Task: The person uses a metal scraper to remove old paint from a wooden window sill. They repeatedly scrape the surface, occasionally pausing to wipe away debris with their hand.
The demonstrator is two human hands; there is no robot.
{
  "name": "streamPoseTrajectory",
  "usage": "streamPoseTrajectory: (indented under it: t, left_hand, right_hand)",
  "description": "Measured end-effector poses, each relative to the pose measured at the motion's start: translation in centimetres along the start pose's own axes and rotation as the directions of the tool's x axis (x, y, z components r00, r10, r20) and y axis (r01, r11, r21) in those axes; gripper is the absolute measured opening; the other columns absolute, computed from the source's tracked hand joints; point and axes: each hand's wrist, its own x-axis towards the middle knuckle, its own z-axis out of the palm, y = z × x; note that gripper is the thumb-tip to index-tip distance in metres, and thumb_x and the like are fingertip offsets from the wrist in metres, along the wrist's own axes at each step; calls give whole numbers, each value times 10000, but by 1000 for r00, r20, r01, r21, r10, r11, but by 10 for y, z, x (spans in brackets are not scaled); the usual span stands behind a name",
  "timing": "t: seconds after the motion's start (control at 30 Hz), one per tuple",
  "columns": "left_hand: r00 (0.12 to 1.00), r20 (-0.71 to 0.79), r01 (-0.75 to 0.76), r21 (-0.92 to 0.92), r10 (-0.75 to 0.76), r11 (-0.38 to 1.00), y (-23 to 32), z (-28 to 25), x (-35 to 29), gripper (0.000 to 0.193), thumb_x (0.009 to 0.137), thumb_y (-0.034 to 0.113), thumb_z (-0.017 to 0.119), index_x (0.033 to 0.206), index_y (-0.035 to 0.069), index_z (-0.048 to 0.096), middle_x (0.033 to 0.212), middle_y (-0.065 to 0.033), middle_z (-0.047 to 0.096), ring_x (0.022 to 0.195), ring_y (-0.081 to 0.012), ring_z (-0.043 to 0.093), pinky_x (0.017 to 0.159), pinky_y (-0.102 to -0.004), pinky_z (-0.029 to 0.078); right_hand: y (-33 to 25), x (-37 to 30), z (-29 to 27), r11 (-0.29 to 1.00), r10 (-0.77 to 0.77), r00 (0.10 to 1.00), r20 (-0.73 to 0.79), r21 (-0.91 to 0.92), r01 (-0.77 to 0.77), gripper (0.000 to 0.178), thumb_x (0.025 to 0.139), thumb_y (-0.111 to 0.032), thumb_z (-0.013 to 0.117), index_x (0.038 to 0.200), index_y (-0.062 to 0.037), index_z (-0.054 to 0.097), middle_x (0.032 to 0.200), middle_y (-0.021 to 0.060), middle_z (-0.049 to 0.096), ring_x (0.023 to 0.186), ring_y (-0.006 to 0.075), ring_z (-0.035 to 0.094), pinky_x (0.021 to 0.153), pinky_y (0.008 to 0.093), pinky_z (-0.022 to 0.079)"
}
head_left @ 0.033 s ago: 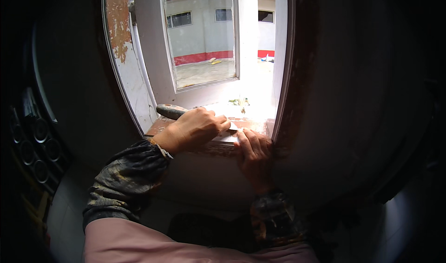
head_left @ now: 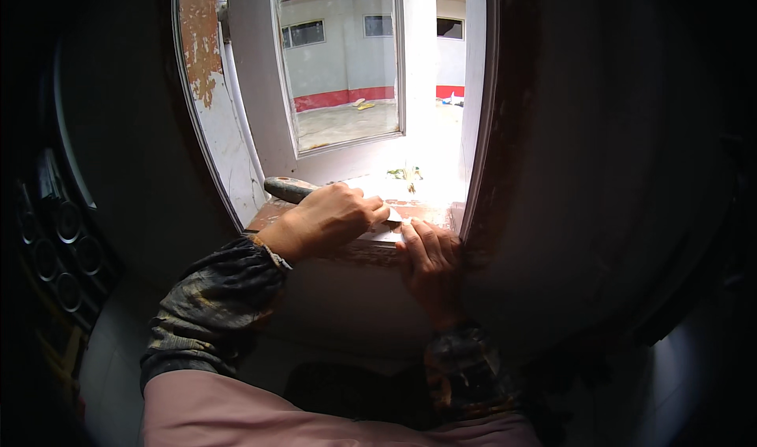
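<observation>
My left hand (head_left: pixel 327 220) is closed around a scraper (head_left: pixel 292 190), whose worn dark handle sticks out behind the fist. Its metal blade (head_left: pixel 393 215) points right, low over the peeling red-brown and white windowsill (head_left: pixel 276 212). Close to the blade's tip, my right hand (head_left: pixel 432 259) rests on the sill's front edge by the right corner. Its fingers lie forward, slightly bent and side by side; the fingertips nearest the blade touch the painted surface. The underside of that hand is hidden.
A white window sash with a glass pane (head_left: pixel 347 68) stands behind the sill. Flaking paint marks the left jamb (head_left: pixel 201 44), and a dark frame (head_left: pixel 485 115) bounds the opening on the right. Dark walls flank it. Round speaker-like shapes (head_left: pixel 69 222) stand at far left.
</observation>
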Motion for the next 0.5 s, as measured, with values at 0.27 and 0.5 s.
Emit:
streamPoseTrajectory:
  t: [0.27, 0.5]
  left_hand:
    - [1000, -24, -16, 27, 17, 1000, -3, -4, -10, 244, 881, 100, 611, 1119, 47, 590, 924, -52, 647, 792, -208, 680, 701, -349, 567]
    - [999, -33, -20, 14, 21, 1000, -5, -5, 6, 133, 897, 82, 615, 1020, 33, 617, 875, -68, 665, 793, -215, 708, 696, -368, 581]
  right_hand:
    - [1, 4, 5, 998, 35, 998, -53, 52, -33, 236, 976, -231, 610, 1120, -61, 690, 1158, 93, 680, 1101, 266, 641, 986, 431, 444]
    - [4, 4, 3, 1000, -6, 1000, -14, 21, 7, 289, 995, -268, 593, 1155, -43, 680, 1176, 111, 681, 1125, 248, 635, 990, 423, 446]
